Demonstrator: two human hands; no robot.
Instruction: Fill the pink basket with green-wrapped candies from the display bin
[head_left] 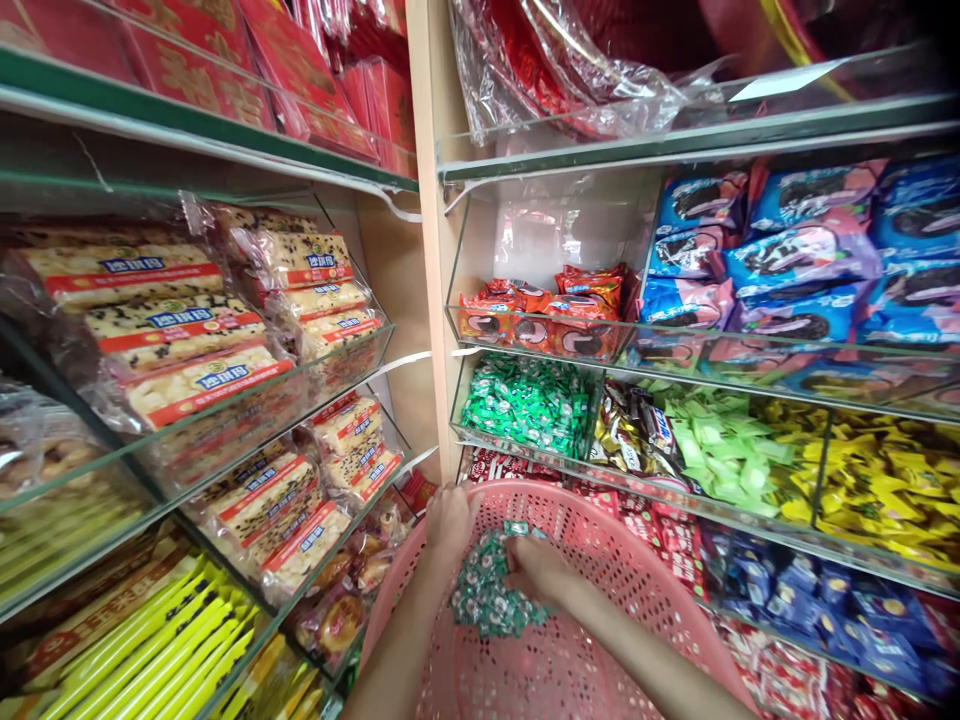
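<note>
Left hand [450, 520] gripping basket [517, 685] rim; right hand [538, 570] in candies [480, 595], grip unclear. Candies likely light, slippery; best scooped.

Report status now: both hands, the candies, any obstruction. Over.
Left hand on far rim of pink basket, fingertips hidden. Right hand at green-wrapped candies, closure unclear. Candies piled inside basket; right hand blocks view of some.

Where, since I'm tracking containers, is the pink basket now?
In the head view, the pink basket is at the bottom, mostly right of centre, below the wooden post, the left hand on its rim, the right hand inside.
</note>
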